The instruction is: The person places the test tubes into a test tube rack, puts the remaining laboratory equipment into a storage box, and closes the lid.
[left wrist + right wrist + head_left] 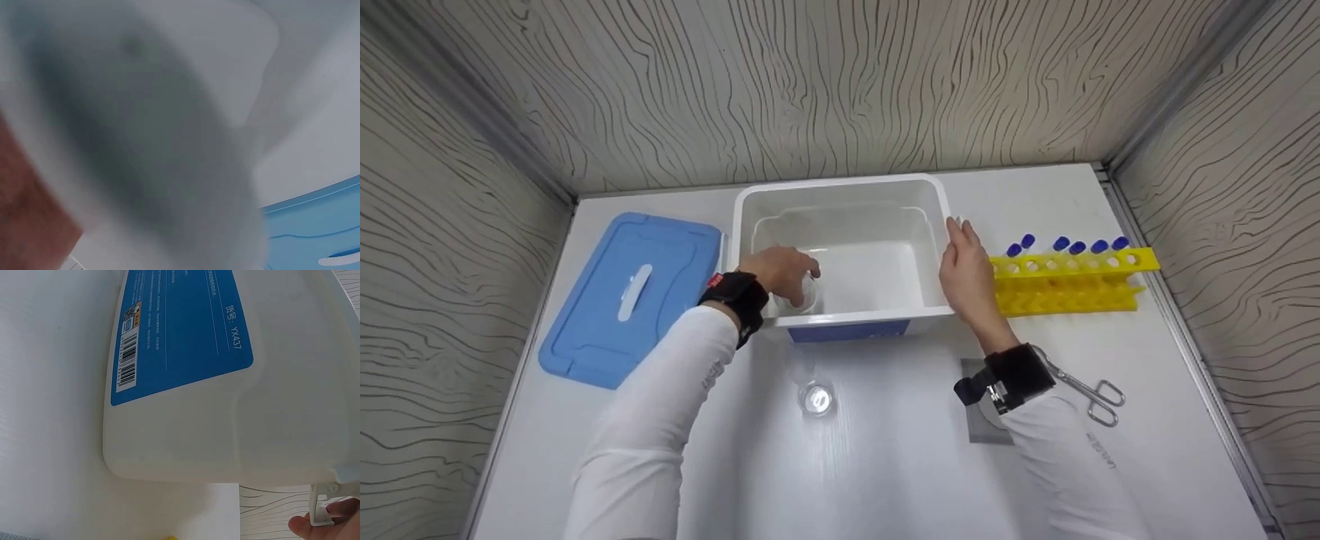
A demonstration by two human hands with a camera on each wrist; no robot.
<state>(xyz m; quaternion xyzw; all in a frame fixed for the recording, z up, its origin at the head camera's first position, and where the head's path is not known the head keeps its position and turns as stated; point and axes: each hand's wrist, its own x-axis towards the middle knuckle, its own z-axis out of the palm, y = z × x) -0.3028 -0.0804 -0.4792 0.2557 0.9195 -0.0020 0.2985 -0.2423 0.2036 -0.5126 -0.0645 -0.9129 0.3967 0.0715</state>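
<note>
A white plastic storage bin stands uncovered at the back of the table. Reaching inside its front left corner, my left hand grips a clear round vessel. In the left wrist view a pale, blurred surface, very close to the lens, covers much of the picture. My right hand rests against the bin's right side, fingers fairly straight. The right wrist view has its fingertips beside a white latch under the rim; the rest of that hand is cut off.
Left of the bin lies a blue lid. To the right, a yellow rack has several blue-capped tubes at it. Another clear vessel is in front, with metal tongs and a grey square near the right wrist.
</note>
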